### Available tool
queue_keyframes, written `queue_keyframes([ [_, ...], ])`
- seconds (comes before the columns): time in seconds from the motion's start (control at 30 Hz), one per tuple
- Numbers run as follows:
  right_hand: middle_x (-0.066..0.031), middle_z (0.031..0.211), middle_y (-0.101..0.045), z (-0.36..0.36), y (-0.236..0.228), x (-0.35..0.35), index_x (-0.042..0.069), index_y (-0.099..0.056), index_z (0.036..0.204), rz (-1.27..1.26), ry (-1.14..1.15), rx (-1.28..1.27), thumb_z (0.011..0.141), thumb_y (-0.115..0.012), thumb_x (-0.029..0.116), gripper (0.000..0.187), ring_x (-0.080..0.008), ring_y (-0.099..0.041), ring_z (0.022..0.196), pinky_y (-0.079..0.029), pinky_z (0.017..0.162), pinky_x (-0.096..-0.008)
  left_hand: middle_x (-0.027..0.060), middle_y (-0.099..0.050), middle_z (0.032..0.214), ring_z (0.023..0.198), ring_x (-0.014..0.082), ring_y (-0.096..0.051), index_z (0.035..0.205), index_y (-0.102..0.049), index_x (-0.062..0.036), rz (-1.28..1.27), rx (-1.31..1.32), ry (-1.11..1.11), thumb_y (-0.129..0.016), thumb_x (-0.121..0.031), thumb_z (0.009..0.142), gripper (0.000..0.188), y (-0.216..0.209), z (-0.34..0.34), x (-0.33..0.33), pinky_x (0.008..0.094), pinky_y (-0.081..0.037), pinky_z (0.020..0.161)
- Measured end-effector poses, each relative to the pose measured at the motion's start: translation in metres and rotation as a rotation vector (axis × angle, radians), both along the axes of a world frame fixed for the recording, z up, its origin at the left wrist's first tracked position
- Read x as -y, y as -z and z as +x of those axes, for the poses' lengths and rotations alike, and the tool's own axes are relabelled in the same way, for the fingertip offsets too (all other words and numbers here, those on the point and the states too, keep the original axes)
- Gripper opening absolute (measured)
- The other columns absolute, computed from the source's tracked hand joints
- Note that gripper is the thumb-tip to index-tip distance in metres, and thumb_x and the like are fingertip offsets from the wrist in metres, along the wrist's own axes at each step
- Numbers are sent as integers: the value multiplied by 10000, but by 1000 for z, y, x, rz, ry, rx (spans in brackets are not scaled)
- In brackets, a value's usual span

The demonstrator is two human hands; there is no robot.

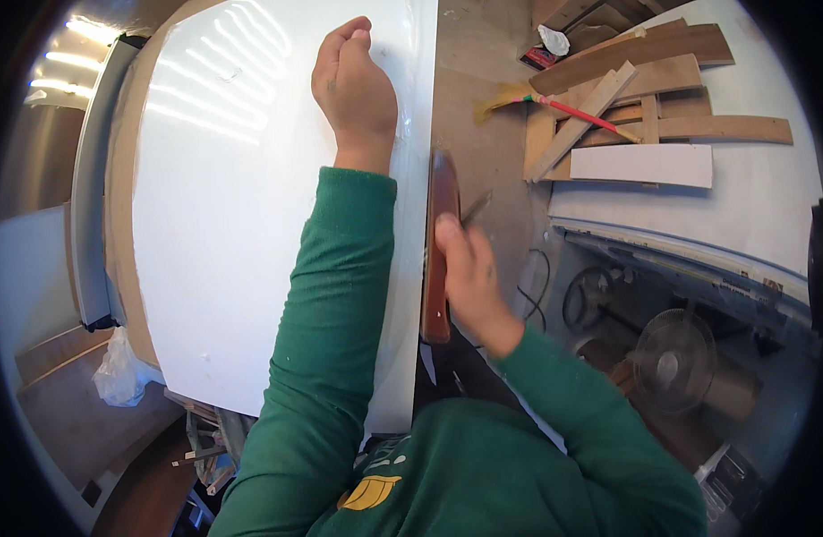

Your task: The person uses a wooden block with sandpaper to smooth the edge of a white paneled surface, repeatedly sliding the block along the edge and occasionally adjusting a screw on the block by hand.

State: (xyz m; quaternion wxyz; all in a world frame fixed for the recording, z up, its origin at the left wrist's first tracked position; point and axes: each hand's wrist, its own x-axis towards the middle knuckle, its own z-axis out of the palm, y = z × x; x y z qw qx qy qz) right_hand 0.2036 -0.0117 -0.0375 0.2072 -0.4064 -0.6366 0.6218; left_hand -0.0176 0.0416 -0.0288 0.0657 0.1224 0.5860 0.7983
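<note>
- Plane (439, 300): long, reddish-brown, looks wooden; stands lengthwise along the right edge of the white board (223, 224). Whether its sole bears fully on that edge can't be made out.
- Grey pointed piece (477, 207) juts from the plane's right side, perhaps the iron; too blurred to be sure.
- Right hand (476, 282): closed on the plane about mid-length, thumb on top; the rest of the wrap is smeared by blur.
- Left hand (356, 94): over the far part of the board, fingers loosely curled, nothing seen in it. Palm hidden; can't tell how far closed, or whether it presses down.
- Judgement on handling: keep the plane square to the edge, with even pressure from end to end; a tilt would likely bevel or chip it. Left hand better flat, weight on the board, clear of the edge. Long, light strokes should suit.
- Board's face looks glossy; it probably marks easily, so keep grit off.
- Beyond, to the right: wood strips (689, 76) piled on a side table (769, 201), a red-handled brush (586, 115) across them.
- Lower right: a fan (675, 358).
</note>
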Motion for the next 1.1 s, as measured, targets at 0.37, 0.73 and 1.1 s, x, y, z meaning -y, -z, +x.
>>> queue_keyframes([
  [0.37,-238,1026,-693,-82,-1,-90,-114,-646,1125,136,-15,116,1002,-509,612,750,-326,-645,966,-493,874,-388,226,-716,1092,1071,324,-651,1085,-704,86,-118,-242,-72,-503,-165,955,347,15,-11,0,390,-480,1007],
  [0.73,-298,961,-701,-57,-3,-76,-142,-670,1021,390,36,120,1005,-466,622,791,-404,-676,950,-498,839,-441,227,-713,1090,1075,328,-648,1070,-702,86,-144,-370,-105,-509,-160,950,335,19,-7,-20,394,-472,1005],
  [1.1,-199,1176,-657,54,-32,83,-82,-605,1193,-64,25,7,1072,-533,388,491,-255,-610,1110,-466,968,-380,254,-705,1103,1090,373,-643,1076,-699,87,-66,-238,-110,-496,-202,966,370,27,-12,-9,417,-467,1006],
])
